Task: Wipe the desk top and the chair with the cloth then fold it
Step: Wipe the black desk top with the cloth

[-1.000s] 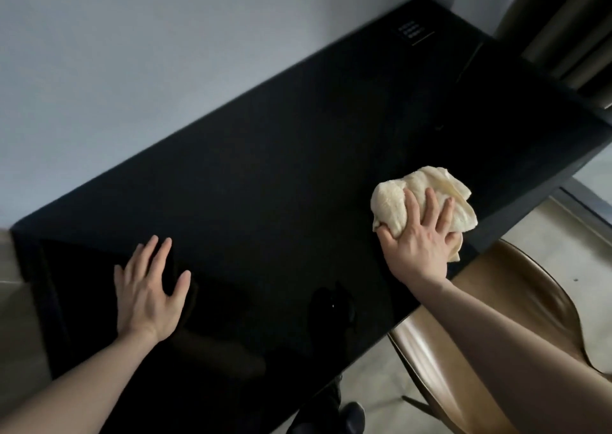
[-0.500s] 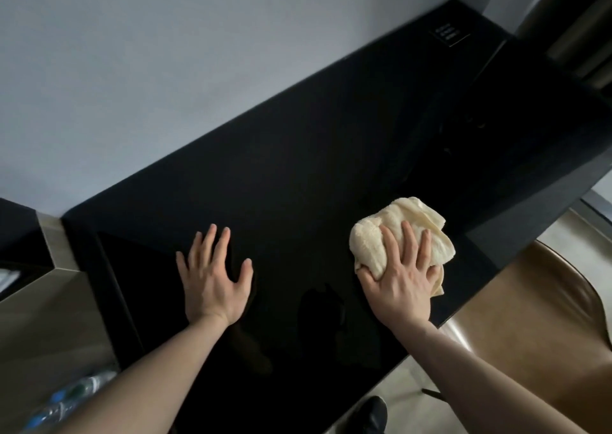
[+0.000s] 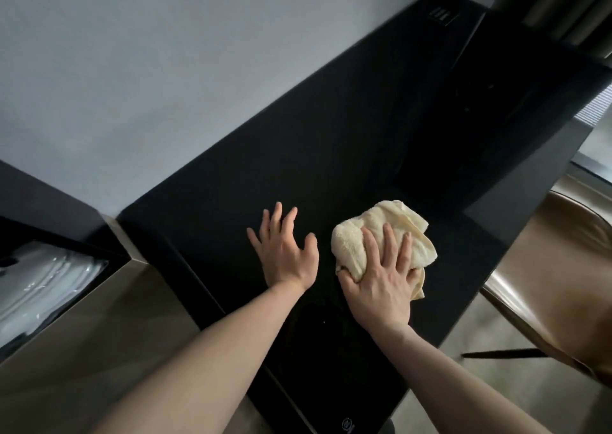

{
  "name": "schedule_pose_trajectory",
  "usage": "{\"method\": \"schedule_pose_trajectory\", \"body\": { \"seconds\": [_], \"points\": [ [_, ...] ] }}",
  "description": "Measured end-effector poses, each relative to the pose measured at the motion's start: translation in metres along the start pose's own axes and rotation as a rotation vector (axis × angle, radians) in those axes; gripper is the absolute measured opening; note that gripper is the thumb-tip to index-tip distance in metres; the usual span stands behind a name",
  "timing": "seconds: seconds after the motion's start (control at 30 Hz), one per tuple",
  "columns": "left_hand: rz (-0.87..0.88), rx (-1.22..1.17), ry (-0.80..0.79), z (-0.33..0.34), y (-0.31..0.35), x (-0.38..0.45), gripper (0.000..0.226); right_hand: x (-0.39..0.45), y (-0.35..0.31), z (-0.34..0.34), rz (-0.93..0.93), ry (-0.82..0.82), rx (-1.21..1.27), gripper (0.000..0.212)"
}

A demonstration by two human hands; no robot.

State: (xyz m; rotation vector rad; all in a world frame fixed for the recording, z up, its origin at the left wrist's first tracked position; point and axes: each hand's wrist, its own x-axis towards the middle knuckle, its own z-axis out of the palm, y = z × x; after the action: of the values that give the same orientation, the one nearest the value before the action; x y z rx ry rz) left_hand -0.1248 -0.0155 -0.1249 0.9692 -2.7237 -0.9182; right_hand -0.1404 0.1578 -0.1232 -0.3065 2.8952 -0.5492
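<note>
Centrally, the right hand (image 3: 381, 289) presses down on a bunched cream cloth (image 3: 384, 239), fingers spread and slightly curled over its top, holding it against the black desk top (image 3: 331, 142). Just beside it, not touching, the left hand (image 3: 284, 254) lies flat on the desk with fingers straight and splayed — it holds nothing. Both bare forearms reach in from the bottom edge. The glossy desk runs diagonally along a pale grey wall (image 3: 149, 62). A tan chair (image 3: 546, 274) sits at the desk's right edge; a bin with a clear liner (image 3: 49, 288) stands at left. A small white-lined panel (image 3: 442, 14) (markings too small to read) sits at the desk's far corner — another tiny unreadable logo (image 3: 347, 424) near the bottom.
</note>
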Motion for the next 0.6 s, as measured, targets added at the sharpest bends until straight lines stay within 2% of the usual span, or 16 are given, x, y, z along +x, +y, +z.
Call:
{"method": "schedule_pose_trajectory", "body": {
  "seconds": [0.1,0.2,0.37,0.6],
  "points": [
    [0.153,-0.091,-0.103,-0.025,-0.025,-0.009,0.071,-0.045,-0.022,0.015,-0.065,-0.032,0.003,0.083],
    [0.298,0.101,-0.049,-0.054,-0.076,-0.019,0.068,-0.085,-0.037,0.030,-0.120,-0.054,0.025,0.084],
    [0.121,0.305,0.047,-0.084,-0.147,-0.029,0.068,-0.135,-0.060,0.048,-0.166,-0.087,0.030,0.086],
    [0.057,0.265,0.053,-0.080,-0.152,-0.031,0.066,-0.155,-0.078,0.057,-0.147,-0.058,0.059,0.086]
  ]
}}
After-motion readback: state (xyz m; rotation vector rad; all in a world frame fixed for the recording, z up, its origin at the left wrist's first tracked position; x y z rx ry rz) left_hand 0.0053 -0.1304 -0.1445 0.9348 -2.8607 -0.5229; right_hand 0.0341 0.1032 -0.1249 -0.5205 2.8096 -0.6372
